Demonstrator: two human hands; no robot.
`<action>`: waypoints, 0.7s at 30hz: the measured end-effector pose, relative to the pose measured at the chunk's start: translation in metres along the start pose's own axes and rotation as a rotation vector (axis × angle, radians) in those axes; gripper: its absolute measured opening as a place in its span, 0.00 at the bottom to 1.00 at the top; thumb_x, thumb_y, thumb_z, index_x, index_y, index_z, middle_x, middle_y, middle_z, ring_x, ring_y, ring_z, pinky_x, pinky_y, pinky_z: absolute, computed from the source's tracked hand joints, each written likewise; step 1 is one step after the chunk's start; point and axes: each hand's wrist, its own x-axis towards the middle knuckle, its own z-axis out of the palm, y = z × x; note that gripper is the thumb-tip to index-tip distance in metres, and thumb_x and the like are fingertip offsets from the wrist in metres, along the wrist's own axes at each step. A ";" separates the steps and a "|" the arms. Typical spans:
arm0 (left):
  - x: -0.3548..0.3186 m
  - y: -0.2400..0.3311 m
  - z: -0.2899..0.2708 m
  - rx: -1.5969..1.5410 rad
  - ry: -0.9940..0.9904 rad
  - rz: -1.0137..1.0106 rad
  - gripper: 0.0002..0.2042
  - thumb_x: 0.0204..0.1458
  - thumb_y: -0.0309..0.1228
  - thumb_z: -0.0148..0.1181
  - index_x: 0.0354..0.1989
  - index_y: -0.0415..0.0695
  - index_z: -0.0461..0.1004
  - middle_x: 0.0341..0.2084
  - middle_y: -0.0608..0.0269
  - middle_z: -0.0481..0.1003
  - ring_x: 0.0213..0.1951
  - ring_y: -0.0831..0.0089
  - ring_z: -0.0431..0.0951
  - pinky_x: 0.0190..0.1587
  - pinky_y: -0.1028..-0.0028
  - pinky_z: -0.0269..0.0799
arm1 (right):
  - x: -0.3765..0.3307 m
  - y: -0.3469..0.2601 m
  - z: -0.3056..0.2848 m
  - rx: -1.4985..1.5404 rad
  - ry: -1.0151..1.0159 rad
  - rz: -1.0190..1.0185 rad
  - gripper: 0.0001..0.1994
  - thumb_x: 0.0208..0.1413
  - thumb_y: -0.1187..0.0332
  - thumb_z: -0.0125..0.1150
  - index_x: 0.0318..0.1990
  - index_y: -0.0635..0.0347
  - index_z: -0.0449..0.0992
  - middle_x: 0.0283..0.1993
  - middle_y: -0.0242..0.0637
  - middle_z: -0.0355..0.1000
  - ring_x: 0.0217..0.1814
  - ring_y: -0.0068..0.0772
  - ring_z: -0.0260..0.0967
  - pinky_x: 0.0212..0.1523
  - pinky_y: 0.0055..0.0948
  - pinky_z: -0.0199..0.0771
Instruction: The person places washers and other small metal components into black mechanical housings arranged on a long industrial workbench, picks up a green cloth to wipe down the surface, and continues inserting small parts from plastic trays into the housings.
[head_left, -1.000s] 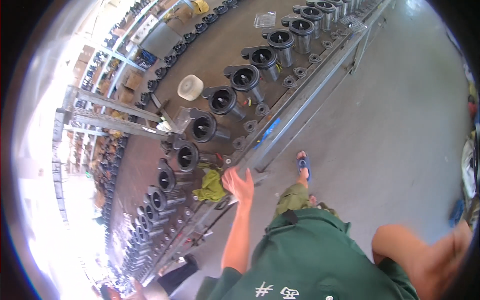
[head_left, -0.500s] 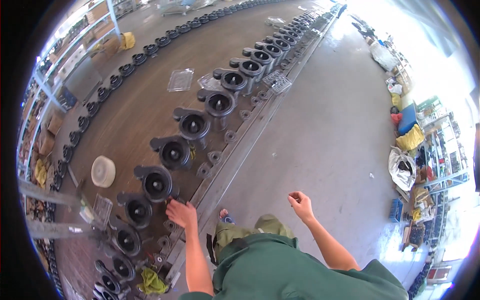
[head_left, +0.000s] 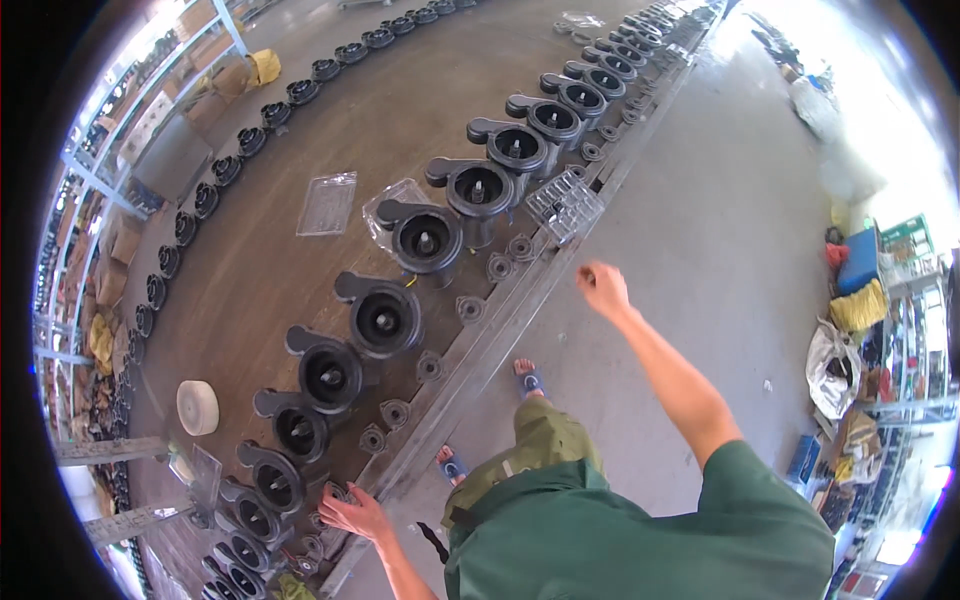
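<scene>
Head view: a long dark workbench (head_left: 300, 270) is seen running from the lower left up to the top right, with a grey floor (head_left: 720, 230) beside it. Black round pump housings (head_left: 380, 318) are lined up in a row near the bench's front edge, and a second row of black parts (head_left: 200, 200) is set along the far edge. Small dark round discs (head_left: 430, 366) are laid just beside the housings, right at the front edge.

Two clear plastic trays are seen in the middle of the bench: a flat one (head_left: 327, 203) lies alone, and another (head_left: 395, 200) is tucked behind a housing. A clear tray with little cups (head_left: 565, 203) rests on the front edge. A white roll of tape (head_left: 197, 407) lies nearer the far edge, at the lower left. Yellow, blue and white bags (head_left: 858, 305) are piled on the floor at the right.

The left hand (head_left: 352, 512) is stretched low to the front edge, fingers spread, touching a small disc (head_left: 335, 492) by the nearest housing (head_left: 268, 482). The right hand (head_left: 603, 288) is held out over the floor near the front edge, fingers curled loosely, with nothing seen in it.
</scene>
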 end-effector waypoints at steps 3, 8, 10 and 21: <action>-0.020 0.079 0.006 -0.199 -0.069 0.066 0.17 0.53 0.30 0.64 0.49 0.36 0.72 0.46 0.43 0.73 0.52 0.45 0.68 0.56 0.48 0.62 | 0.108 0.001 -0.007 -0.180 -0.019 -0.223 0.08 0.60 0.67 0.59 0.44 0.55 0.80 0.40 0.40 0.78 0.42 0.54 0.77 0.43 0.51 0.78; -0.017 0.210 -0.003 -0.463 -0.356 -0.004 0.14 0.52 0.25 0.64 0.47 0.37 0.74 0.42 0.50 0.77 0.47 0.52 0.75 0.51 0.58 0.70 | 0.203 0.012 -0.006 -0.334 -0.216 -0.629 0.11 0.56 0.68 0.62 0.47 0.53 0.78 0.44 0.38 0.74 0.49 0.48 0.76 0.44 0.48 0.79; -0.017 0.233 -0.014 -0.504 -0.409 -0.053 0.12 0.53 0.25 0.63 0.46 0.37 0.75 0.39 0.52 0.79 0.44 0.55 0.78 0.47 0.61 0.72 | 0.224 0.022 -0.007 -0.393 -0.340 -0.782 0.12 0.53 0.69 0.63 0.45 0.54 0.78 0.43 0.36 0.73 0.50 0.45 0.76 0.45 0.46 0.79; -0.021 0.300 0.040 -0.713 -0.384 -0.236 0.07 0.57 0.25 0.62 0.42 0.37 0.77 0.32 0.54 0.81 0.35 0.65 0.82 0.41 0.68 0.77 | 0.271 0.013 -0.005 -0.648 -0.566 -1.172 0.12 0.48 0.64 0.65 0.38 0.59 0.75 0.40 0.38 0.74 0.42 0.46 0.78 0.37 0.44 0.78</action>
